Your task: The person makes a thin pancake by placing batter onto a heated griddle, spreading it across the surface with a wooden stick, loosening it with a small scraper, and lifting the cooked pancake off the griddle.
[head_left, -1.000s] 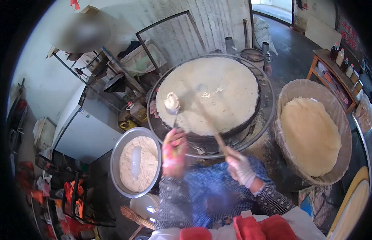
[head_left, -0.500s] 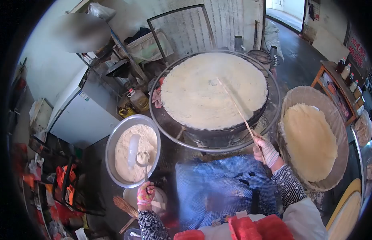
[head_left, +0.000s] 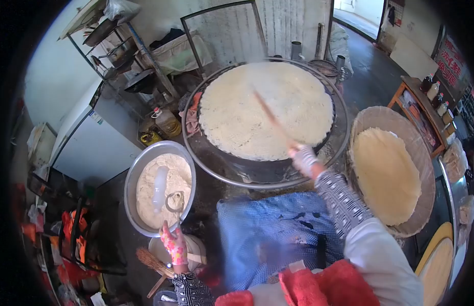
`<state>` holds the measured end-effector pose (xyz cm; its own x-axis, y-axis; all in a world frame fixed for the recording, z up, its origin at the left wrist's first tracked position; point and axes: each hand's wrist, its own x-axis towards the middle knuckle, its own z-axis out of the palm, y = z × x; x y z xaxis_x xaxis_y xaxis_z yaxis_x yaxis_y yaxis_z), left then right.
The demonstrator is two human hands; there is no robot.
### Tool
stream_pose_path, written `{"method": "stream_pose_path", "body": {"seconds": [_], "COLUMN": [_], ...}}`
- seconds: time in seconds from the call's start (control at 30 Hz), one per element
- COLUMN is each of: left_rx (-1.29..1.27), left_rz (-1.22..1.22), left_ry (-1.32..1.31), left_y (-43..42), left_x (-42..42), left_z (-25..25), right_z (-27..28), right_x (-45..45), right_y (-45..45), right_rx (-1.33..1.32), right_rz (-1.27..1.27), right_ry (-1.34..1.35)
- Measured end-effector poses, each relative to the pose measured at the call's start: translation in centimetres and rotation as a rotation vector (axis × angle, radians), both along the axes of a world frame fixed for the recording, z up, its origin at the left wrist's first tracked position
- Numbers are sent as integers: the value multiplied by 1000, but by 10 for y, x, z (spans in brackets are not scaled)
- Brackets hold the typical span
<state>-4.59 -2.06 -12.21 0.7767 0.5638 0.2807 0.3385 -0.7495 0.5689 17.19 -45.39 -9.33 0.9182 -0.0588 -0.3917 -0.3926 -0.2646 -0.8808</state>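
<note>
My left hand (head_left: pixel 174 246), in a pink patterned glove, is beside the near rim of a metal basin (head_left: pixel 131 196). Its fingers are closed round the handle of a ladle (head_left: pixel 174 202), whose round head rests on the pale dough or batter (head_left: pixel 147 201). A whitish translucent object (head_left: pixel 160 188) also lies in the basin. My right hand (head_left: pixel 303 159), in a whitish glove, grips a wooden stick (head_left: pixel 270 115) that reaches over the large round griddle. A pale thin sheet (head_left: pixel 267 109) covers the griddle, with steam at its far edge.
A lined basket (head_left: pixel 426 196) at the right holds flat tan sheets (head_left: pixel 387 176). Around the griddle runs a metal ring (head_left: pixel 216 172). A broom (head_left: pixel 154 261) and a bucket (head_left: pixel 196 250) are at lower left. Bottles (head_left: pixel 433 91) stand on a wooden shelf (head_left: pixel 406 92).
The ladle has gone from over the griddle down to the basin with my left hand. My right hand has moved forward and left lately, sweeping the stick over the sheet.
</note>
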Motion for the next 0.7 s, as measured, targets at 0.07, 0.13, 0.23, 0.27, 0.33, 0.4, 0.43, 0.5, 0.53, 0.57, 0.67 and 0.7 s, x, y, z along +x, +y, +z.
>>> {"method": "stream_pose_path", "body": {"seconds": [0.07, 0.13, 0.23, 0.27, 0.33, 0.4, 0.43, 0.5, 0.53, 0.57, 0.67, 0.7], "left_rx": [-8, 76, 204, 234, 293, 340, 348, 483, 595, 591, 613, 574], "left_rz": [-113, -287, -521, -571, -645, -679, -698, -692, -700, -700, -851, -845], "left_ry": [-48, -121, -164, -165, -179, -151, -130, -119, -122, -121, 338, 246], "left_y": [-19, -42, -98, -116, -136, -143, -141, -135, -133, -133, -143, -139], "left_x": [20, 49, 96, 107, 125, 137, 144, 162, 172, 176, 185, 187], "left_z": [-2, -6, -4, -1, 1, 1, 4, -6, -17, -28, -35, -45], "right_z": [-36, -23, -16, -2, 9, 14, 18, 8, -6, -15, -2, 2], "right_x": [-3, -22, -50, -63, -81, -84, -83, -66, -52, -38, -1, -3], "right_y": [31, 64, 91, 94, 98, 90, 83, 66, 57, 48, 3, -18], "right_rx": [-84, -36, 227, 291, 464, 479, 492, 391, -238, -873, -964, -1109], "right_rz": [110, 143, 132, 147, 144, 76, 9, 36, 248, 451, 432, 485], "right_ry": [-177, -152, 26, 80, 135, 83, 21, -65, -200, -326, -16, -104]}}
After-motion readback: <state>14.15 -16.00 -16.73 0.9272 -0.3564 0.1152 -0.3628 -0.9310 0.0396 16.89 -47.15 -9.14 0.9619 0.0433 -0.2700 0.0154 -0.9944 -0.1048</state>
